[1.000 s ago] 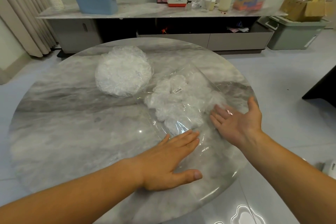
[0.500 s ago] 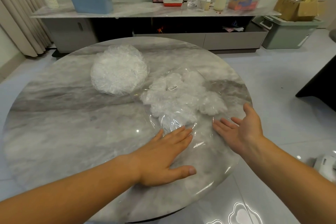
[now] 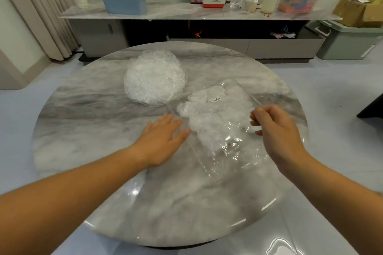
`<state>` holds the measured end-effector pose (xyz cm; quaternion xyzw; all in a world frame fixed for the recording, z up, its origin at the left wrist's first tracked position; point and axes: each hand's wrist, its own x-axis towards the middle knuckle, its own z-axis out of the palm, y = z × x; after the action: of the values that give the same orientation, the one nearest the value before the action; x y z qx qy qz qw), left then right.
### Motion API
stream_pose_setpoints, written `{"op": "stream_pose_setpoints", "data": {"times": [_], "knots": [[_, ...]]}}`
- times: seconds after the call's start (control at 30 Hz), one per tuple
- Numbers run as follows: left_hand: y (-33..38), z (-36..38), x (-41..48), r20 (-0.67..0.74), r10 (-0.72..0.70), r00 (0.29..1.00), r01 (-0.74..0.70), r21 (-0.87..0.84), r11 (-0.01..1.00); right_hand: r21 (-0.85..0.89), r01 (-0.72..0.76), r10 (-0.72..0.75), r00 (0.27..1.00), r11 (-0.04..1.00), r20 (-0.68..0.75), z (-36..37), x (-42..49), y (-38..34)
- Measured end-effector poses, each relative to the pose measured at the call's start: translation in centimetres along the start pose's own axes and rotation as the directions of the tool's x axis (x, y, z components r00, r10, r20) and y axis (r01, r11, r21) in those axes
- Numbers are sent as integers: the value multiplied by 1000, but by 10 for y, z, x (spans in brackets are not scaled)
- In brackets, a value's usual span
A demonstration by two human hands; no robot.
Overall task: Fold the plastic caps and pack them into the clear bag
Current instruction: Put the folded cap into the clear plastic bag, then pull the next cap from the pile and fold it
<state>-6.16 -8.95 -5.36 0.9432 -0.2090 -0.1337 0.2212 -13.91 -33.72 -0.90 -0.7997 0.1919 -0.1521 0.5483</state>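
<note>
The clear bag [image 3: 228, 147] lay on the bench [image 3: 93, 134] between the two hands. Its long axis ran away from the person and leaned a little to the right, one end close in front of the forearms and the other beyond the fingertips. The folded caps [image 3: 213, 116] sat bunched inside its middle and far part, under a small white label [image 3: 215, 100], while the near part of the bag looked flat and empty. The stack of unfolded caps [image 3: 154, 78], still to be folded, rested on the bench beyond the left hand [image 3: 163, 141] and just beside the bag's far left corner, well apart from the right hand [image 3: 277, 130]. By that layout the left hand was the nearer one for fetching the next cap, and the right hand the nearer one for managing the bag.

The left hand lay palm down with its fingers straight and slightly spread. It held nothing, and its fingertips [image 3: 182, 128] reached the bag's left edge. The right hand hovered above the bag's right side with its fingers curled in. Thumb and forefinger seemed to pinch the film at that edge, though motion blur and the transparent plastic made the contact hard to confirm. The bag's opening could not be made out from this view.
</note>
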Motion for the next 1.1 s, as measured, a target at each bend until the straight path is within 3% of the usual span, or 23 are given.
{"op": "stream_pose_setpoints", "data": {"times": [0.13,0.27,0.33,0.47,0.57,0.7,0.9,1.1], "knots": [[-46,-21,18,-78,-78,994,89,145,985,-211,210,-142,944,955,297,36,-11,-2],[-62,-31,32,-68,-87,994,104,313,944,-399,552,-249,762,732,598,69,-11,-1],[-67,-33,40,-50,-85,995,97,365,926,-440,636,-194,682,634,705,88,-9,2],[-75,-35,57,-54,-77,996,92,409,908,-505,726,-51,593,467,804,115,-4,11],[-81,-32,62,-71,-58,996,83,431,899,-541,750,-4,586,381,810,119,-3,18],[-89,-29,60,-110,-10,994,56,420,906,-554,749,-37,606,365,795,118,1,25],[-94,-30,63,-72,-65,995,87,377,922,-536,737,-125,628,411,768,110,-3,26],[-91,-29,63,-129,21,991,33,400,916,-516,696,-145,654,500,742,98,-4,29]]}}
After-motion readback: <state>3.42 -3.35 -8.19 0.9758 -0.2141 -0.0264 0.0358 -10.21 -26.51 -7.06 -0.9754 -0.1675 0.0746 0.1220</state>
